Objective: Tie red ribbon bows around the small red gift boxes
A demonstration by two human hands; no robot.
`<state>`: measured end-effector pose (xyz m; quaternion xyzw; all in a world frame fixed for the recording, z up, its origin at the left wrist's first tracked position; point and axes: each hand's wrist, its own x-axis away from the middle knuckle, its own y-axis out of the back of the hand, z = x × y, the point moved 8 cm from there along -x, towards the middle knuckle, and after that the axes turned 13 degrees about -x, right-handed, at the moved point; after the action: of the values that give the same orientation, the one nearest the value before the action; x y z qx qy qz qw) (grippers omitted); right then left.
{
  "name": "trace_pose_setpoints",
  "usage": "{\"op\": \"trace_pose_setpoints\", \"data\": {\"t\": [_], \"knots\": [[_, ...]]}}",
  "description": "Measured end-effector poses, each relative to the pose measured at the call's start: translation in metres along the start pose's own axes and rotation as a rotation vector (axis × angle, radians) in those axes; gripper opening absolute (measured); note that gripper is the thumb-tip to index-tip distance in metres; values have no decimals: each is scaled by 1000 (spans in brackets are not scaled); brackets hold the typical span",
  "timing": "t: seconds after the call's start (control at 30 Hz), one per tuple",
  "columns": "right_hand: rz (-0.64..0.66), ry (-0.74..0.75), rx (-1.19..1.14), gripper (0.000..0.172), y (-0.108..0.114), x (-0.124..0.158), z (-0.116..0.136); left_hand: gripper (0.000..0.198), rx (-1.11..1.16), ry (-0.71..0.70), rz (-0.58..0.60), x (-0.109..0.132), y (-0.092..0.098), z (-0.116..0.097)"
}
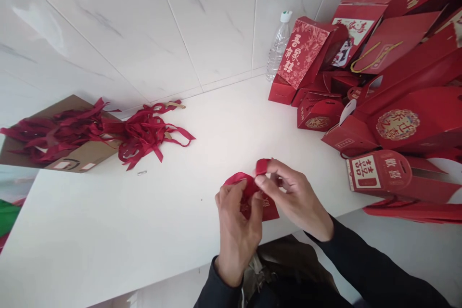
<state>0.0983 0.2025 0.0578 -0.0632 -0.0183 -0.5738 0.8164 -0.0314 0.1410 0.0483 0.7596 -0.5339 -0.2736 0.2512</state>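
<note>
Near the front edge of the white table, my left hand (238, 219) is closed, its fingers pinching a red ribbon (238, 178). My right hand (294, 193) pinches another part of this ribbon between thumb and fingers, and a folded end stands up by the index fingertip. Under both hands lies a small red packet (271, 211) with gold lettering, partly covered by my fingers. Whether the ribbon is fastened to the packet cannot be made out.
At the left, a cardboard box (92, 156) overflows with red ribbons (146, 130) that spill onto the table (173, 211). A small clear piece (142, 172) lies nearby. Several red gift boxes (393, 125) crowd the right side, beside a clear bottle (278, 48) against the tiled wall.
</note>
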Motion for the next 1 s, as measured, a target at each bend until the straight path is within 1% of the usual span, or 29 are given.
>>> {"op": "trace_pose_setpoints", "data": {"t": [0.07, 0.13, 0.2, 0.27, 0.33, 0.4, 0.47, 0.53, 0.6, 0.63, 0.7, 0.77, 0.87, 0.93, 1.0], "knots": [[198, 114, 136, 16, -17, -4, 18, 13, -4, -19, 54, -2, -1, -6], [356, 166, 230, 17, -26, -7, 22, 22, 44, 55, 99, -4, -2, -3], [412, 167, 303, 25, -24, -9, 18, 28, 103, 158, 149, -4, -3, 6], [413, 162, 348, 28, -17, -10, 13, 33, 159, 221, 199, -3, -5, 12], [389, 185, 370, 29, -10, -8, 12, 36, 198, 251, 226, -4, -4, 15], [339, 205, 390, 30, -6, -6, 13, 32, 188, 240, 248, -5, -2, 13], [297, 190, 402, 28, -6, -5, 12, 23, 137, 185, 278, -7, -1, 8], [272, 161, 391, 20, -10, -6, 9, 17, 90, 120, 283, -9, 0, 3], [216, 148, 344, 12, -10, -7, 8, 17, 101, 114, 246, -10, 3, 3], [172, 146, 319, 12, -8, -7, 7, 17, 129, 144, 218, -9, 5, 7], [74, 125, 291, 12, -1, -7, 5, 20, 208, 249, 173, -6, 6, 17], [-12, 66, 278, 14, 9, -4, -1, 25, 309, 356, 143, 0, 5, 28], [-72, -47, 229, 19, 17, 2, -12, 29, 471, 449, 79, 8, 4, 35], [-92, -62, 208, 19, 19, 5, -15, 29, 476, 460, 9, 11, 8, 37], [-129, -32, 229, 17, 20, 7, -14, 27, 347, 401, -85, 10, 18, 34]]}}
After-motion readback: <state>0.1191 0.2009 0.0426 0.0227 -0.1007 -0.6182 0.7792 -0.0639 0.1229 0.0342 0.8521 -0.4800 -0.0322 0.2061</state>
